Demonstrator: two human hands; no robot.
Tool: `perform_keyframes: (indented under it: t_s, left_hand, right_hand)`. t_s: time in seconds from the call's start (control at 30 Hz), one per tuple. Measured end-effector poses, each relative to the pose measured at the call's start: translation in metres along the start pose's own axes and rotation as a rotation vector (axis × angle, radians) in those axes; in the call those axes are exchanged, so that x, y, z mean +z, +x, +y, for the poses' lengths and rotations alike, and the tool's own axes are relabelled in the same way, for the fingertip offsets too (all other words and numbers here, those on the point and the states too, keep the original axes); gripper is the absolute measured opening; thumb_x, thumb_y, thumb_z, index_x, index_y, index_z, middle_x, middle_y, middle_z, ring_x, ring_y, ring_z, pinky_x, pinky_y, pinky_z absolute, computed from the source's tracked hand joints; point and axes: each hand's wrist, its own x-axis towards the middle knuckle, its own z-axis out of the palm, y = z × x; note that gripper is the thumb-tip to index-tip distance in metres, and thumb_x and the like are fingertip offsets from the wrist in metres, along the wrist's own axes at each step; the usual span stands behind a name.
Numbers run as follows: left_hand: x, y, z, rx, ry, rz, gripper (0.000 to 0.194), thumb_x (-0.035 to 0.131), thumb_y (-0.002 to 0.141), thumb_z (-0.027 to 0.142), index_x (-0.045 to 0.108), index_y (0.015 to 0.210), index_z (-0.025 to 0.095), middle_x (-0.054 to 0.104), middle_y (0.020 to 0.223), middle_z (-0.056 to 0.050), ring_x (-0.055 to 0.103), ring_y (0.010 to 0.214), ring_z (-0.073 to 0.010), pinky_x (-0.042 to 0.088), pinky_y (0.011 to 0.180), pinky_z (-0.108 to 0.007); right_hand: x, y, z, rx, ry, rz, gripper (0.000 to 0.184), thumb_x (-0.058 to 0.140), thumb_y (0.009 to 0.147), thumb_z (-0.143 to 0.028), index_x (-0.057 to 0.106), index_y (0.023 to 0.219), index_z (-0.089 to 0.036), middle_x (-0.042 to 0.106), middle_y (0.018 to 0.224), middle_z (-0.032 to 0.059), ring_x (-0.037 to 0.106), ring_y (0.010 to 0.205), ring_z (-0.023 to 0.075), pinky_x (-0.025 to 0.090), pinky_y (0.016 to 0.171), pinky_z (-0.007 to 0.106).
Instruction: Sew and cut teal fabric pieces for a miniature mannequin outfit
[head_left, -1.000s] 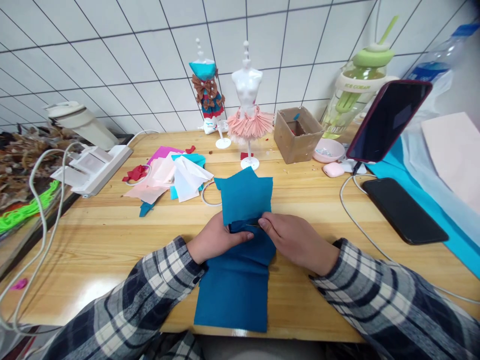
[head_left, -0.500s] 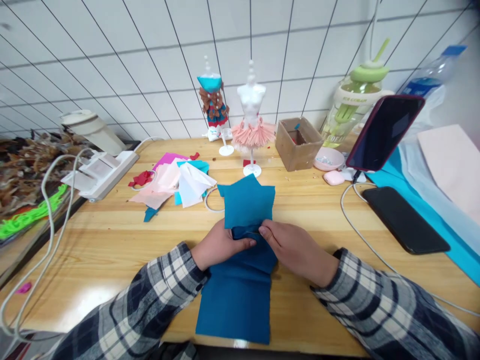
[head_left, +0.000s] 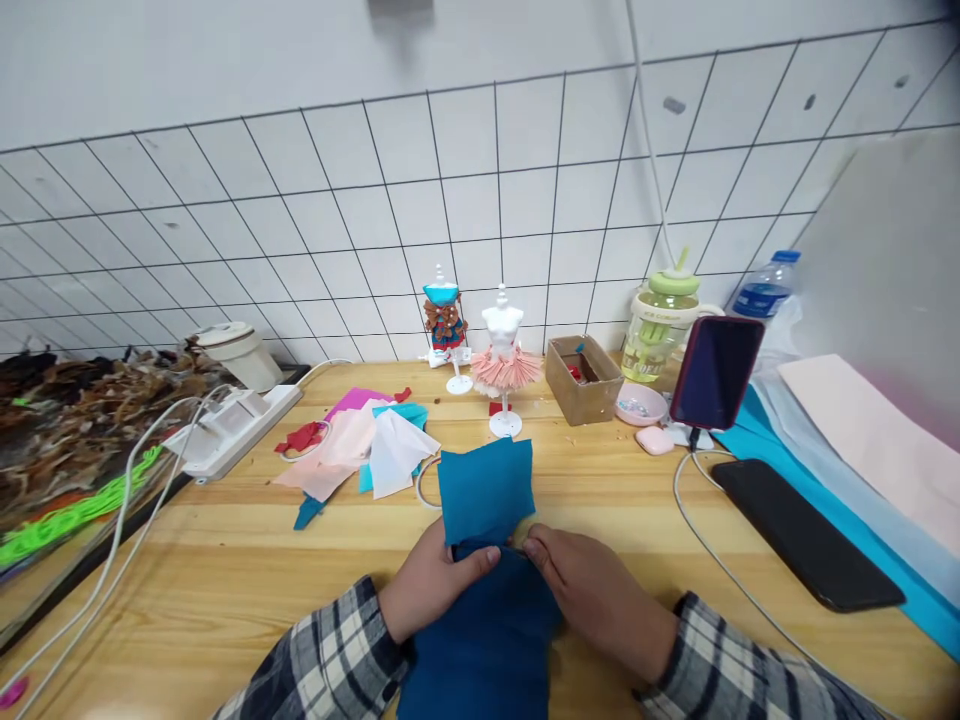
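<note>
Two hands are working a fold in blue material

The wooden table point(head_left: 300, 590) is spanning the view. Over its near middle, the blue material point(head_left: 480, 640) is hanging between both hands, its upper flap rising beyond them. The left hand point(head_left: 431, 580) is gripping it, thumb on top. The right hand point(head_left: 592, 590) is pinching closed at the fold's right side; what its fingertips are holding is unclear. Beyond, a pink-skirted dress form point(head_left: 505, 350) is standing left of an open box point(head_left: 584, 390), and a pink dish point(head_left: 641, 407) is sitting just beside the box.
</note>
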Motion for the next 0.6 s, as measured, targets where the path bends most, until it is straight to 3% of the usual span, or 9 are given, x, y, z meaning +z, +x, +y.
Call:
perform_keyframes:
  t_s: [0.17, 0.6]
  left_hand:
    - [-0.0017, 0.0031, -0.0061, 0.011, 0.1, 0.077, 0.048, 0.069, 0.074, 0.038, 0.063, 0.116, 0.018, 0.062, 0.126, -0.011, 0.056, 0.119, -0.0309, 0.038, 0.107, -0.049]
    - [-0.0011, 0.0062, -0.0099, -0.009, 0.212, 0.0, 0.052, 0.072, 0.07, 0.036, 0.061, 0.117, 0.015, 0.064, 0.123, -0.012, 0.059, 0.114, -0.0308, 0.042, 0.103, -0.047]
  right_hand:
    - [-0.0039, -0.0008, -0.0003, 0.008, -0.026, -0.016, 0.043, 0.019, 0.099, -0.04, 0.056, 0.088, -0.022, 0.068, 0.083, 0.0034, 0.062, 0.076, 0.0176, 0.036, 0.064, 0.029]
    - [-0.0105, -0.0049, -0.0031, -0.004, -0.034, -0.046, 0.038, 0.021, 0.1, -0.039, 0.053, 0.086, -0.022, 0.065, 0.081, 0.0009, 0.06, 0.074, 0.0158, 0.032, 0.063, 0.027]
